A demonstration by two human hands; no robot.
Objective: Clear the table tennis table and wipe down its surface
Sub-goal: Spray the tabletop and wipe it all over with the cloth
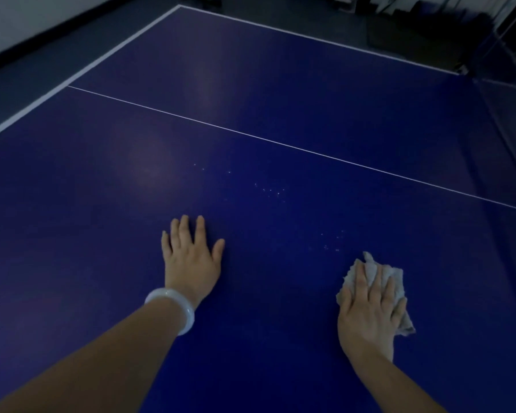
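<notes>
Table (87, 204) surface in deep blue fills our view, its white edge stripe (81, 70) running along the far left. Our left hand (191, 257) lies flat on it, palm down and fingers spread, gripping nothing, with a pale bangle (173, 308) at the wrist. Tiny light specks (270, 190) dot the surface further right, before a thin white centre line (295, 147). Our right hand (370, 308) presses open-fingered on a crumpled cloth (393, 281) against the table.
</notes>
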